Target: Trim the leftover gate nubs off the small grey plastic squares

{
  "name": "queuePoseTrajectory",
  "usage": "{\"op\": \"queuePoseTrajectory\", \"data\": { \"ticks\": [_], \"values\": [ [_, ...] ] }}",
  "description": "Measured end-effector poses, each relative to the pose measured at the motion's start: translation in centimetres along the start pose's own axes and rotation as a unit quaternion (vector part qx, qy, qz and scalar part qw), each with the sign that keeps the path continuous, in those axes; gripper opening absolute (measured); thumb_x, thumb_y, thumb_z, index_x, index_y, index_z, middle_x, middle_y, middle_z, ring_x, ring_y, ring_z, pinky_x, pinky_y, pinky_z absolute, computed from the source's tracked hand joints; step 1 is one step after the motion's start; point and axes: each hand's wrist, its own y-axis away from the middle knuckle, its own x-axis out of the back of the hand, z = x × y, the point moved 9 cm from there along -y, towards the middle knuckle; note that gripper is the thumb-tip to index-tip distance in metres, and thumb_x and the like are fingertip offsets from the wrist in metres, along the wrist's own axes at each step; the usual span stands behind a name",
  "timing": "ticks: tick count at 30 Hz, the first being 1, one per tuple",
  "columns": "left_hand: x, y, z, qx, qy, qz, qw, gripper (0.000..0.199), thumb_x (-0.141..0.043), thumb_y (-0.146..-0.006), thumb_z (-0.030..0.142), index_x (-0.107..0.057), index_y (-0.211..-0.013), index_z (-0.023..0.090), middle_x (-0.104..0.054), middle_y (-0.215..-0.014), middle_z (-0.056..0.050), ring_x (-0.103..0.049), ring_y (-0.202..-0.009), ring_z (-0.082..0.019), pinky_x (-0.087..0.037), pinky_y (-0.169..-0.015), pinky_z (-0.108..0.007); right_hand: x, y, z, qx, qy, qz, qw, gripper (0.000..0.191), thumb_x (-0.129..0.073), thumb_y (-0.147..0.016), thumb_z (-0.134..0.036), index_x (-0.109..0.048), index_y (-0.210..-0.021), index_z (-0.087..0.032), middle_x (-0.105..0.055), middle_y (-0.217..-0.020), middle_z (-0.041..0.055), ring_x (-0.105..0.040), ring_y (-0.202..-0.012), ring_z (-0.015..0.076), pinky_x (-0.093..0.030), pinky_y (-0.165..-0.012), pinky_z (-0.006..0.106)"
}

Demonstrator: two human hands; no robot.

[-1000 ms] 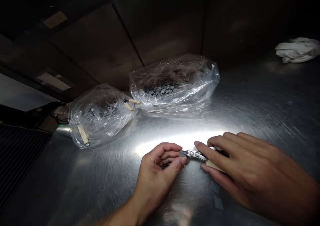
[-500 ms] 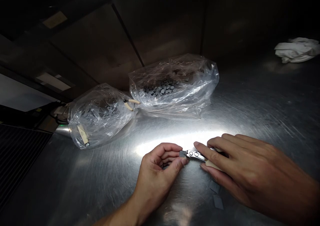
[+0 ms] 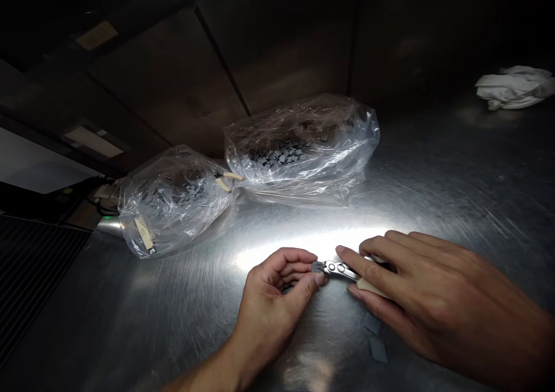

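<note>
Between the thumb and fingers of my left hand (image 3: 277, 296) is a small flat grey piece (image 3: 318, 267). My right hand (image 3: 427, 291) is wrapped round the cream handles of metal nippers (image 3: 340, 269), index finger stretched along the tool. The nippers' jaws point left and meet the edge of the grey piece; whether they are closed on it I cannot make out. Part of another grey bit shows inside my left palm, mostly hidden by the fingers. Under my right hand, two loose grey pieces (image 3: 378, 350) lie on the metal table (image 3: 182, 317).
Two clear plastic bags with many grey pieces stand behind my hands: a left bag (image 3: 199, 224) and a right bag (image 3: 303, 175). Cream-handled pliers (image 3: 228, 179) rest between them. A cream labelled tool (image 3: 144, 234) is at the left bag. A white cloth (image 3: 515, 87) lies far right.
</note>
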Motion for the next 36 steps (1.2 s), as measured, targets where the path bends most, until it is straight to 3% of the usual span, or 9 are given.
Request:
{"op": "queuePoseTrajectory", "data": {
  "ticks": [36],
  "values": [
    [0.07, 0.04, 0.06, 0.001, -0.003, 0.003, 1.0, 0.019, -0.087, -0.076, 0.025, -0.076, -0.091, 0.019, -0.078, -0.084, -0.002, -0.073, -0.082, -0.016, -0.057, -0.079, -0.025, 0.12, -0.1, -0.32, 0.016, 0.012, -0.001, 1.0, 0.025, -0.05, -0.106, -0.022, -0.064, -0.125, -0.013, -0.069, -0.094, 0.0063, -0.063, -0.076, 0.0205, -0.04, -0.068, 0.037]
  ]
}}
